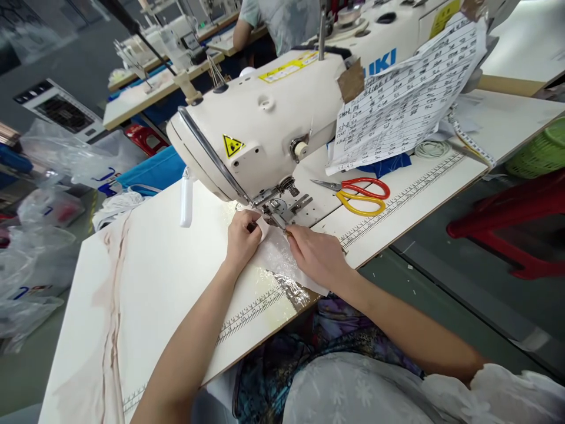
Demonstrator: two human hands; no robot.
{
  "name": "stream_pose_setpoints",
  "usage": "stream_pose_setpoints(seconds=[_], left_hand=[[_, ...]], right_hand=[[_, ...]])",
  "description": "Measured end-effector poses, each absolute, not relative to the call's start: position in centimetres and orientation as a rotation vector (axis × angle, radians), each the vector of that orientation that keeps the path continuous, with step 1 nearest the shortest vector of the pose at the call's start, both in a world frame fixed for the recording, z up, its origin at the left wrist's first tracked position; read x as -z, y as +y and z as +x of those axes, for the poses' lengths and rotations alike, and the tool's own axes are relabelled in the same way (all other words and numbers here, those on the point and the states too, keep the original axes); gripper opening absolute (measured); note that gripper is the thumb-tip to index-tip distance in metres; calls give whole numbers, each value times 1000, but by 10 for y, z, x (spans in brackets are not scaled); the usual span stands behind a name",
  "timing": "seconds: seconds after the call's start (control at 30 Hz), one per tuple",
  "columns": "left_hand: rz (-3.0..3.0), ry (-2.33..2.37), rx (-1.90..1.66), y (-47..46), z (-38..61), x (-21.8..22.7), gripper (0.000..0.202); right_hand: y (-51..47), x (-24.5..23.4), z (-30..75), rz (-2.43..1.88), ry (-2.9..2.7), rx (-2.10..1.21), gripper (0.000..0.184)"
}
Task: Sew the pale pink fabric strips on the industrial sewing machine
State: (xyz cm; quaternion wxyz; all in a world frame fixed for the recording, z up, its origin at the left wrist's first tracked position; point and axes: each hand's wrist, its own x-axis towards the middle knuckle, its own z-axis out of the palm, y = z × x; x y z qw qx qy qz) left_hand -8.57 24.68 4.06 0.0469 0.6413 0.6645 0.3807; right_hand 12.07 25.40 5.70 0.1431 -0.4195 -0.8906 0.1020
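A white sewing machine (260, 126) stands on the table, its needle and presser foot area (270, 211) just beyond my fingers. Thin white fabric (279, 256) runs from beneath the foot toward the table's front edge. To the left of the foot, my left hand (242, 238) is closed with thumb and fingers pinching the fabric's edge. My right hand (318, 254) rests over the fabric on the other side, fingers closed in a pinch close to the foot. Whatever lies between its fingertips is too small to make out.
Red-and-yellow-handled thread scissors (364, 197) lie right of the machine. A handwritten sheet (406, 100) hangs from the machine's arm. Pale pink fabric (115, 318) spreads along the table's left side. A red stool (503, 224) stands to the right. Another person (286, 23) sits behind the machine.
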Motion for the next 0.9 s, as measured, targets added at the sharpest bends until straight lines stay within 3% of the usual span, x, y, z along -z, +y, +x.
stream_pose_setpoints(seconds=[0.2,0.57,0.9], left_hand=[[2447,1884,-1055,246,-87,-40,27],[2661,1875,-464,225,-69,-61,32],[2510,2101,-575,213,-41,-49,34]], right_hand=[[250,-58,119,-1213,-2555,-259,31],[188,-46,204,-984,-2355,-557,16],[195,-49,209,-923,-2384,-451,16]])
